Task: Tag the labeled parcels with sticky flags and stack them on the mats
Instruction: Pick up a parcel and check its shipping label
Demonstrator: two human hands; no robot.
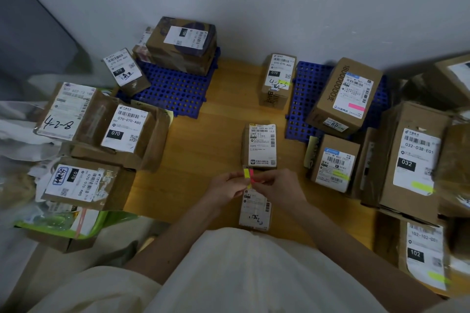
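Note:
Both hands meet at the middle of the wooden floor. My left hand (227, 187) pinches a small pad of sticky flags (248, 176), yellow and pink strips. My right hand (276, 185) pinches at the same pad from the right. Just beyond the hands stands a small labeled parcel (260, 145). Another small labeled parcel (255, 212) lies under the hands, close to my body. Two blue perforated mats lie at the back: the left mat (175, 91) carries a stacked brown parcel (183, 43), the right mat (304, 99) carries a large box (346, 95) with a pink flag.
Labeled boxes crowd the left side, among them one marked 4-2-8 (63, 110) and two marked 070 (124, 129). More boxes with yellow flags fill the right, such as the 032 box (414, 157) and the 102 box (422, 256). A parcel (278, 79) stands between the mats.

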